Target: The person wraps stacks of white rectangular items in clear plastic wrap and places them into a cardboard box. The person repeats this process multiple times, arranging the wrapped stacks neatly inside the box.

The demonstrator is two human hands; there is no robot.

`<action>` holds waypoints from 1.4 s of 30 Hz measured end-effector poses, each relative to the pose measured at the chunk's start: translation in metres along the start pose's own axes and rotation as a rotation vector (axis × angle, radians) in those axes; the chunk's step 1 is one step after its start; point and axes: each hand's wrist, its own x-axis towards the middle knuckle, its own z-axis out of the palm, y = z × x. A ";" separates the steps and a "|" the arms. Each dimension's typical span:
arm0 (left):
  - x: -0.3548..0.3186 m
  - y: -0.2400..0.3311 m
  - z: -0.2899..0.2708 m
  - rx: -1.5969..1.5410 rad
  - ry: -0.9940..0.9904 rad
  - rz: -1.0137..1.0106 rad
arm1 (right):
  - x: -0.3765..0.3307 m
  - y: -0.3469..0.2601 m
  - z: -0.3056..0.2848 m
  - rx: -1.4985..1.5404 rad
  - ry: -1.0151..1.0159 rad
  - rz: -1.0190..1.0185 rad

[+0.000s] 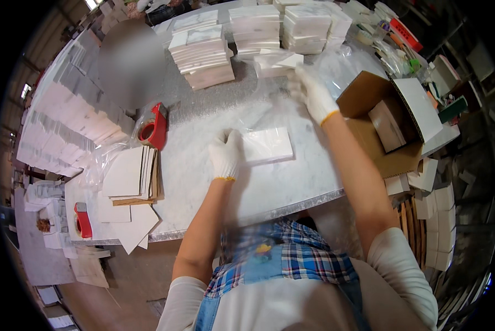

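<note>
On the pale worktable in front of me lies a small stack of white tiles in clear plastic wrap (266, 144). My left hand (225, 153), in a white knitted glove, is closed at its left end with the fingers curled on the wrap. Farther right, my gloved right hand (313, 95) is raised with fingers loosely apart, slightly blurred. It is nearest to a plastic-covered pack of white tiles (275, 65) with loose pieces on top. Clear plastic film (341, 69) lies just beyond that hand. I see nothing held in it.
Marble tile stacks (200, 52) line the table's far side; taller stacks (73, 105) stand left. A red tape dispenser (153, 127) sits near cardboard sheets (127, 174), another red dispenser (82, 220) by the front-left edge. An open cardboard box (363, 146) holding tiles stands right. A blurred patch hides the upper left.
</note>
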 end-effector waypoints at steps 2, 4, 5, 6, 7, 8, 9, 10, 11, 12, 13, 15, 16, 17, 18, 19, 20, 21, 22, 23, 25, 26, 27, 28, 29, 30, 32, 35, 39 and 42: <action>0.006 -0.011 0.002 -0.042 0.007 0.061 | -0.008 0.031 -0.022 -0.296 0.079 0.184; 0.010 -0.016 0.001 -0.042 -0.002 0.050 | -0.024 0.062 -0.033 -0.613 0.076 0.186; 0.011 -0.014 -0.003 -0.024 -0.009 0.010 | -0.039 0.066 -0.027 -0.775 0.056 0.142; 0.011 -0.014 -0.006 -0.005 -0.018 -0.031 | -0.053 0.067 -0.020 -0.920 0.024 0.127; 0.014 -0.013 -0.005 0.084 0.021 0.024 | -0.060 0.060 -0.010 -1.062 -0.006 0.107; 0.019 -0.012 -0.003 0.174 0.060 0.078 | -0.059 0.057 -0.003 -1.077 -0.071 0.147; 0.024 -0.010 -0.001 0.263 0.100 0.131 | -0.057 0.054 0.003 -1.092 -0.137 0.188; 0.029 -0.001 0.000 0.276 -0.004 0.039 | -0.055 0.052 0.006 -1.108 -0.193 0.229; 0.034 0.012 0.000 0.287 -0.108 -0.052 | -0.053 0.053 0.009 -1.086 -0.161 0.221; 0.039 0.020 -0.001 0.298 -0.211 -0.144 | -0.050 0.058 0.010 -1.065 -0.129 0.213; 0.045 0.019 -0.003 0.229 -0.246 -0.161 | -0.047 0.065 0.011 -1.041 -0.106 0.203; 0.061 0.009 0.000 0.087 -0.328 -0.188 | -0.028 0.099 -0.004 -0.812 -0.084 0.138; 0.066 0.005 0.000 0.077 -0.313 -0.167 | -0.022 0.105 -0.003 -0.697 -0.083 0.107; 0.071 0.002 -0.001 0.068 -0.297 -0.145 | -0.017 0.109 -0.003 -0.679 -0.095 0.104; 0.076 -0.002 -0.002 0.059 -0.282 -0.122 | -0.011 0.113 -0.004 -0.662 -0.106 0.101; 0.083 -0.017 -0.005 0.105 -0.249 -0.078 | -0.008 0.115 -0.002 -0.645 -0.121 0.101; 0.088 -0.029 -0.007 0.147 -0.219 -0.030 | -0.006 0.113 0.001 -0.796 -0.133 0.067; 0.092 -0.042 -0.008 0.190 -0.188 0.018 | -0.005 0.112 0.006 -0.946 -0.144 0.032; 0.086 -0.037 -0.003 0.224 -0.167 -0.002 | -0.002 0.108 0.005 -1.103 -0.144 -0.003; 0.074 -0.023 -0.001 0.257 -0.145 -0.019 | 0.002 0.101 0.002 -1.138 -0.205 0.048; 0.063 -0.013 -0.002 0.315 -0.112 -0.044 | 0.009 0.090 0.004 -1.198 -0.346 0.150; 0.062 -0.012 -0.002 0.338 -0.112 -0.049 | 0.015 0.087 0.003 -1.238 -0.345 0.139; 0.063 -0.011 -0.001 0.361 -0.110 -0.056 | 0.024 0.084 0.003 -1.277 -0.346 0.127; 0.065 -0.010 -0.002 0.391 -0.123 -0.101 | 0.030 0.081 0.004 -1.314 -0.351 0.119; 0.065 -0.009 -0.003 0.397 -0.120 -0.089 | 0.041 0.076 0.005 -1.347 -0.214 0.051; 0.063 -0.008 -0.005 0.404 -0.114 -0.078 | 0.056 0.068 0.006 -1.373 -0.079 -0.019; 0.058 -0.005 -0.007 0.406 -0.106 -0.069 | 0.088 0.050 0.008 -1.446 0.068 -0.184; 0.050 0.011 -0.003 0.403 -0.096 -0.077 | 0.142 0.040 -0.009 -1.605 0.099 -0.521; 0.043 0.024 -0.002 0.438 -0.052 -0.083 | 0.202 0.013 -0.010 -1.739 -0.289 -0.208; 0.045 0.019 -0.002 0.447 -0.049 -0.076 | 0.219 0.008 -0.017 -1.689 -0.431 -0.213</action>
